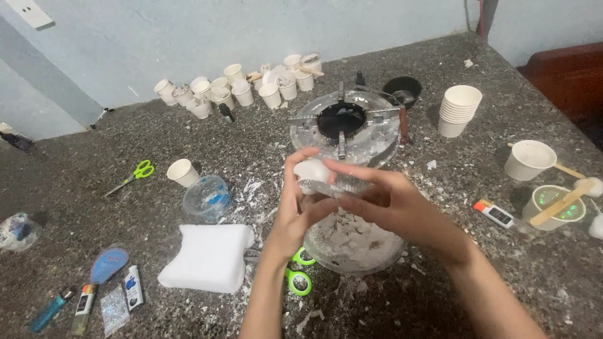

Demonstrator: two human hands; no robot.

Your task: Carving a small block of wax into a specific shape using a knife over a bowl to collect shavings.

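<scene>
My left hand (296, 207) and my right hand (383, 201) meet above a clear round bowl (326, 258) holding white crumbled bits. Together they pinch a small white lump (312, 169) with a clear plastic piece (347, 184) against it. The fingers of both hands close around these. Green-handled scissors (300, 280) lie under my left wrist, beside the bowl.
A white foam block (207, 257) lies left of the bowl, with a clear lidded container (206, 196) behind it. A round metal frame (344, 122) stands behind the hands. Paper cups: a stack (458, 110), a row (239, 88), single ones (529, 159). Lighter, tubes, second scissors (133, 176) at left.
</scene>
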